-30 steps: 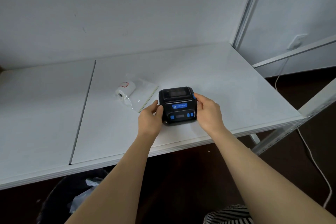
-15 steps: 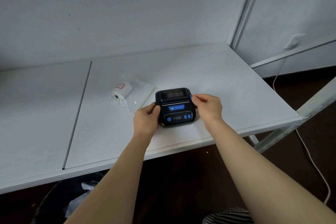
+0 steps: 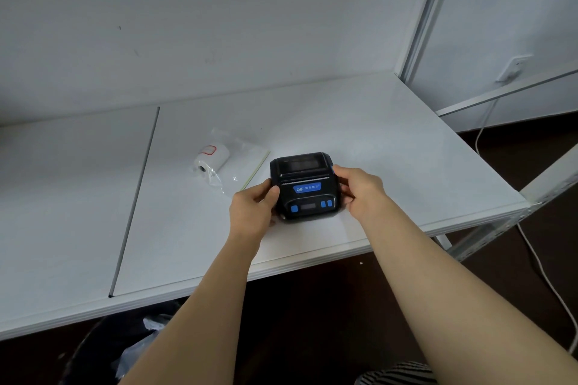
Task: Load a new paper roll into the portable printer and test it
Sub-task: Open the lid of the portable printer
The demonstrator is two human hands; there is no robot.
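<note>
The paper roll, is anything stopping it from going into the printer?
Yes. The roll lies inside a clear bag left of the printer, and the printer's lid looks shut. Both hands, left and right, grip the printer's sides.

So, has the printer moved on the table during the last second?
No. The printer keeps about the same gap to the paper roll and to the front edge of the table; only the camera view shifted slightly.
</note>
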